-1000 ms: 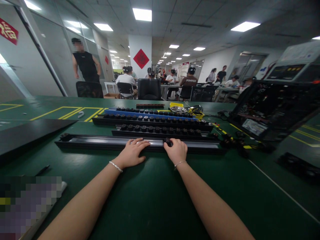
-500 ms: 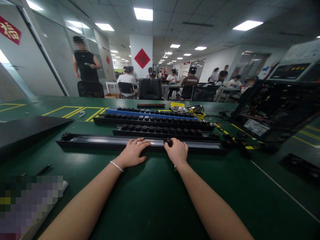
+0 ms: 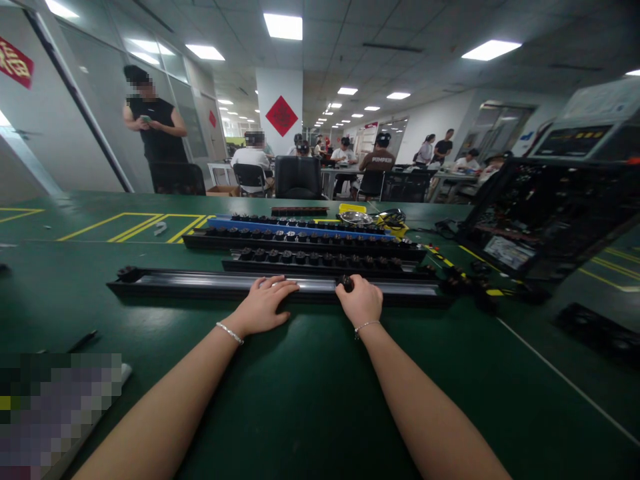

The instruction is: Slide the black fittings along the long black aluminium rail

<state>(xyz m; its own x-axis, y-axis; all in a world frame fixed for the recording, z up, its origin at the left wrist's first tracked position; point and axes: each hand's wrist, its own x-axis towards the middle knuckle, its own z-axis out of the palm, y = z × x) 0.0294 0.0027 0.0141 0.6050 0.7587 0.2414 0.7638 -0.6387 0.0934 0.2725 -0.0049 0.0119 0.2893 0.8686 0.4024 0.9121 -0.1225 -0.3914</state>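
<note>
A long black channel rail (image 3: pixel 170 281) with a shiny metal inside lies across the table in front of me. My left hand (image 3: pixel 263 305) rests on its near edge and middle, fingers stretched out and holding nothing. Closed around a small black socket-like piece (image 3: pixel 347 284), my right hand (image 3: pixel 361 300) sits over the same rail, right of its middle. The fingers partly cover this piece. Behind stands another black rail (image 3: pixel 310 266) fitted with a row of similar black pieces. At the left end of the near rail there is a single black piece (image 3: pixel 128 272).
Farther back lie more filled rails, one of them blue (image 3: pixel 300 228). A yellow tray (image 3: pixel 353 211) with a metal dish (image 3: pixel 356 218) stands behind them. Loose black parts (image 3: pixel 453 281) lie at the rail's right end, near an open black machine case (image 3: pixel 520 220). People sit and stand beyond the table.
My right hand has slid a little to the right along the rail with the black piece. My left hand stays on the rail. A dark sloped shape at the left has left the view.
</note>
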